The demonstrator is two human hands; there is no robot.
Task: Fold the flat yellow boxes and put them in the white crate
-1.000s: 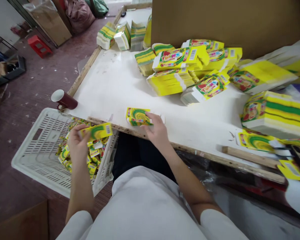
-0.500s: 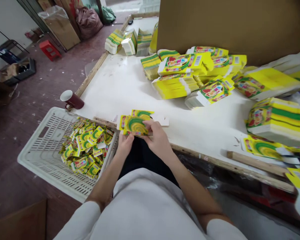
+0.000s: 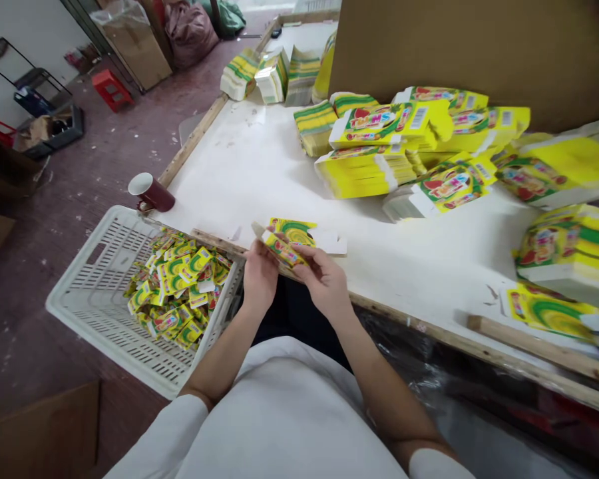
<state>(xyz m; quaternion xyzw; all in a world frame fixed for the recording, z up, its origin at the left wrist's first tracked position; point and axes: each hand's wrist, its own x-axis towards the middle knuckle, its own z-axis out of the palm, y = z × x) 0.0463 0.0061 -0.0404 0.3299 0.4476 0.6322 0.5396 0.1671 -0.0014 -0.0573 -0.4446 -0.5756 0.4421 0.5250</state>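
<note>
Between my two hands, over the table's front edge, is a small yellow and green printed carton (image 3: 283, 250), tilted, with a pale end flap standing out at its left. My left hand (image 3: 260, 274) grips its left end. At the right end, the fingers and thumb of my right hand (image 3: 324, 276) are closed on it. Just behind it on the white tabletop lies another yellow carton (image 3: 294, 231) with white flaps (image 3: 332, 242) to its right. Parts of the held carton are hidden by my fingers.
A white plastic basket (image 3: 87, 266) of small cartons (image 3: 180, 286) stands left of the table. A maroon mug (image 3: 157, 195) lies tilted at the table corner. Stacks of flat cartons (image 3: 364, 174) cover the back and right. A wooden strip (image 3: 534, 346) lies along the front right.
The carton in my hands has turned from its broad swirl face to a narrow side, with a flap now raised. The whole view has shifted slightly.
</note>
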